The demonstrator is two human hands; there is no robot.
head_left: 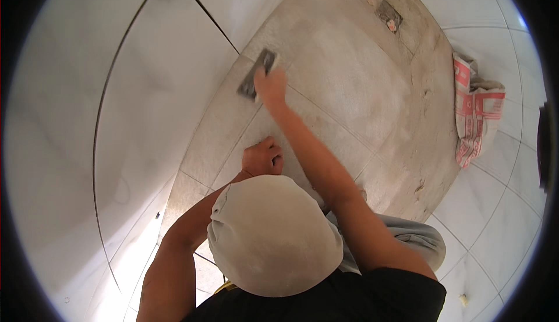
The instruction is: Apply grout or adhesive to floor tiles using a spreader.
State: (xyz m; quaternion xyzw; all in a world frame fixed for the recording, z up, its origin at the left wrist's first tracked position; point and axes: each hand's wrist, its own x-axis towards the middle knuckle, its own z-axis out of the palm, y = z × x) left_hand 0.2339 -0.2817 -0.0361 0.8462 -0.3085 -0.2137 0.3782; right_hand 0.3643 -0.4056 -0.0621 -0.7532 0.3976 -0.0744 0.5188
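Note:
My right hand (272,86) is closed around a grout float (251,81), a dark rectangular block with a paler edge. The float is on the dusty tiled floor (343,71), close to the foot of the white wall on the left; motion blurs it a little. Closer to me, my left hand (262,157) is curled into a loose fist above the floor tiles, and nothing shows in its fingers. A pale film covers much of the floor around the float, and thin joint lines cross it.
Glossy white wall tiles (157,71) stand along the left. A crumpled red-and-white bag (477,109) leans by the right wall. Toward the far end, a small square hole (389,16) in the floor holds some debris. My cloth-covered head (273,234) hides the floor below it.

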